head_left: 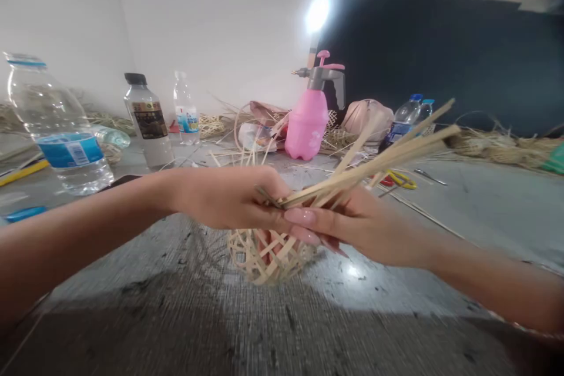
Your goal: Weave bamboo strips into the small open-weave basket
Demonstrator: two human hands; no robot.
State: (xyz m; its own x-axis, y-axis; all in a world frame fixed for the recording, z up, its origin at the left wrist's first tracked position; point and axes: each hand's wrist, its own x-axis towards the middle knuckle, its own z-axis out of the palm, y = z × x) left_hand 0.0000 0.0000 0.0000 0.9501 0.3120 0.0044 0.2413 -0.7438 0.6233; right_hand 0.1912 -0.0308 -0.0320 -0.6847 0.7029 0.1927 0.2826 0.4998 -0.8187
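My left hand (229, 197) is closed over the top of a small woven ball of pale bamboo strips (268, 258), which hangs below both hands above the grey table (176, 305). My right hand (361, 226) is closed on the bundle of loose strip ends (379, 158) that fan up and to the right from the ball. The two hands meet at the point where the strips gather. Part of the ball is hidden behind my fingers.
A pink pump sprayer (311, 114) stands at the back middle. Clear water bottles stand at left (57, 129), (147, 120), (185, 108) and another lies at right (405, 114). Yellow-handled scissors (400, 179), loose straw and coils of strip (497, 147) litter the far table.
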